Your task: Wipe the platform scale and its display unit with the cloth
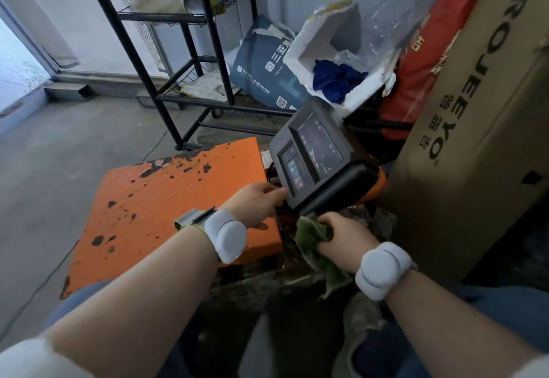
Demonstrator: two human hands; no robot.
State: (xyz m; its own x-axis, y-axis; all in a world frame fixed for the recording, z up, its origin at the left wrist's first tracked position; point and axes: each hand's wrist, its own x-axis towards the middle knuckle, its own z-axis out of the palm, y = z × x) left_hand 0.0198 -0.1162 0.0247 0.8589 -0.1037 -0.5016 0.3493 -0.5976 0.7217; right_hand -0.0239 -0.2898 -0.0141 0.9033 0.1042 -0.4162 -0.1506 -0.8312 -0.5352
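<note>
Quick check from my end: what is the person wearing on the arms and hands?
Both hands are bare, no gloves. Each wrist carries a pale grey, rounded, padded band: one on the left wrist, with a grey strap edged in yellow-green and a thin dark line across it, one on the right wrist. White sleeve edges show at the bottom corners.

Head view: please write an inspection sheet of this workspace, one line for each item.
Surface: grey concrete floor, bare where visible.
Job's things: orange platform with chipped, dark-spotted paint; black display unit, tilted; green cloth.
Clutter: black wire rack, blue bag, foam box holding blue fabric, red bag, tall cardboard box.
Hands: left hand grips the display unit's near left edge; right hand holds the cloth at its lower near edge.
Cables: nothing seen clearly.
Surroundings: pale wall, bright doorway at left.
</note>
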